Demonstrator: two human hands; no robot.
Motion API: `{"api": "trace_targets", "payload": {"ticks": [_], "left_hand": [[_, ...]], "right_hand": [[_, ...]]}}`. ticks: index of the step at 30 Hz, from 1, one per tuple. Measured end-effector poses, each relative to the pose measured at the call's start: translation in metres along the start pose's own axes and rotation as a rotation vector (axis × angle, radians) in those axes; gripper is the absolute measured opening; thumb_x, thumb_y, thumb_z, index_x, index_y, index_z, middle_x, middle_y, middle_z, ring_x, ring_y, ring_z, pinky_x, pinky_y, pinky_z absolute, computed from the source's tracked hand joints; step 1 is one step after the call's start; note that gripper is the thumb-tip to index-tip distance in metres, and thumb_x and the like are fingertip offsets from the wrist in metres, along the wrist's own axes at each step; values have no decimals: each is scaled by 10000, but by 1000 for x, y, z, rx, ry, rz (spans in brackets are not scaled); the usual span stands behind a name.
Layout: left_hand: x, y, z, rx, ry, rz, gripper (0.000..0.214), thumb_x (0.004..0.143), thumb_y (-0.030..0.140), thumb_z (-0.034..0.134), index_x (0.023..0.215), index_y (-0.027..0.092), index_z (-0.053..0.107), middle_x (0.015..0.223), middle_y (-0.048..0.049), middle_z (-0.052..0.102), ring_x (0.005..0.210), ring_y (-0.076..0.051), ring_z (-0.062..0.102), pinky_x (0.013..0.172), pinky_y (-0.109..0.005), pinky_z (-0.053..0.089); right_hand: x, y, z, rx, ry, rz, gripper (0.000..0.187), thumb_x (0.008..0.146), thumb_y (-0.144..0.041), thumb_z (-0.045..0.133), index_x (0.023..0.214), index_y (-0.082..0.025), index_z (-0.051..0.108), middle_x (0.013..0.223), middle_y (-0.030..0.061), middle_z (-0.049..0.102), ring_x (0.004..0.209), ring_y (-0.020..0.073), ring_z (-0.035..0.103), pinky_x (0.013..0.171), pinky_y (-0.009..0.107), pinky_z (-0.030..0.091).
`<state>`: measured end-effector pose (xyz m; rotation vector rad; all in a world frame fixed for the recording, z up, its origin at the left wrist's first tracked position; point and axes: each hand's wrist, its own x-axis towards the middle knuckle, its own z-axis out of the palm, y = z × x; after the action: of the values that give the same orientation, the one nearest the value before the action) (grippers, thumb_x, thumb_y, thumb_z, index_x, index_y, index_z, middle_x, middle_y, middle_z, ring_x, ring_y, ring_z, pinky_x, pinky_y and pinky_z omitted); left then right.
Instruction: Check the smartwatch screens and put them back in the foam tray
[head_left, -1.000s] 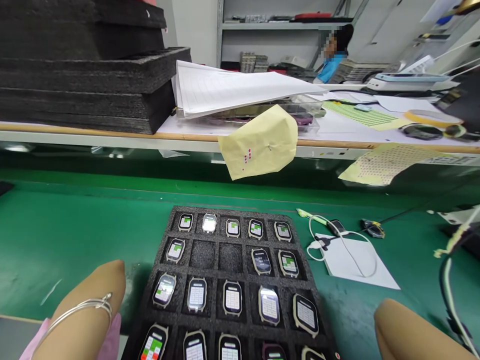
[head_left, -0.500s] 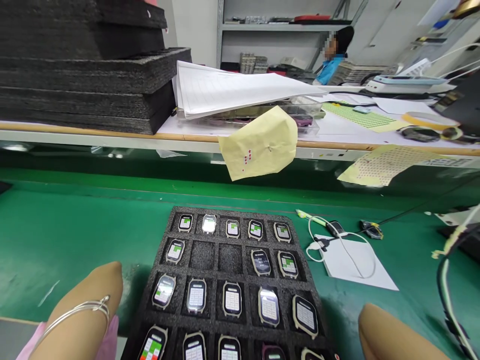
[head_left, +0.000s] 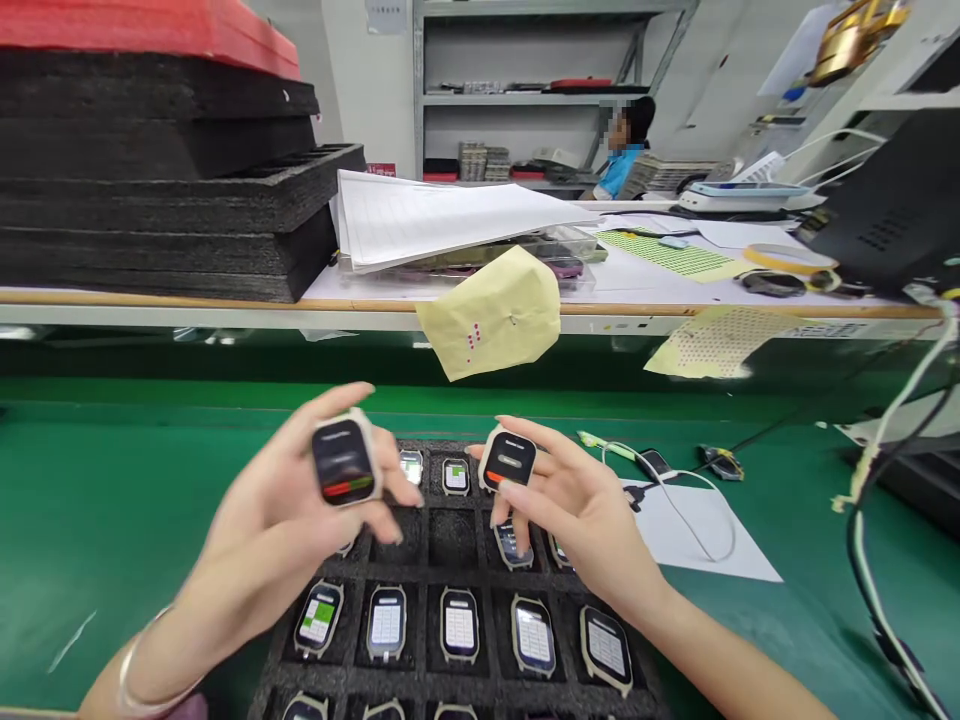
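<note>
A black foam tray (head_left: 431, 555) lies on the green belt before me, its pockets filled with several small smartwatch bodies with lit screens. My left hand (head_left: 285, 520) is raised above the tray and holds a watch body (head_left: 343, 462) with a dark screen showing red and green bars. My right hand (head_left: 570, 510) hovers over the tray's right side and holds a second watch body (head_left: 508, 461) with a dark screen and a red bar. Both are gripped in the fingertips, screens facing me. Two pockets in the tray's second row sit empty.
A white sheet (head_left: 697, 530) with a white cable lies right of the tray. Behind, a raised bench carries stacked black foam trays (head_left: 165, 210), papers (head_left: 435, 210) and a hanging yellow sheet (head_left: 491, 315). Cables (head_left: 870, 520) hang at right. A seated person (head_left: 622, 150) is far back.
Both hands have come up into view from below the frame, each now holding a watch body above the tray. The camera has tilted slightly, shifting the tray lower.
</note>
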<state>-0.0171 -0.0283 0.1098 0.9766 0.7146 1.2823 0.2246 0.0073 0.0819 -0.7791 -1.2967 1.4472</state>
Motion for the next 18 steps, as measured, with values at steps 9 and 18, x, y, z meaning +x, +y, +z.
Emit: {"api": "trace_targets", "payload": {"ticks": [9, 18], "left_hand": [[40, -59, 3, 57, -217, -133, 534, 846, 106, 660, 1329, 231, 468, 930, -44, 652, 802, -166, 669, 675, -267, 585], [41, -67, 0, -32, -361, -118, 474, 908, 143, 576, 1354, 258, 464, 1056, -87, 646, 977, -215, 640, 826, -377, 578]], "right_hand": [[1, 4, -6, -66, 13, 2, 370, 884, -174, 624, 1248, -234, 595, 874, 43, 671, 618, 133, 625, 451, 197, 490], [7, 13, -10, -170, 132, 26, 210, 879, -288, 676, 1059, -181, 656, 827, 64, 726, 420, 74, 498, 354, 188, 358]]}}
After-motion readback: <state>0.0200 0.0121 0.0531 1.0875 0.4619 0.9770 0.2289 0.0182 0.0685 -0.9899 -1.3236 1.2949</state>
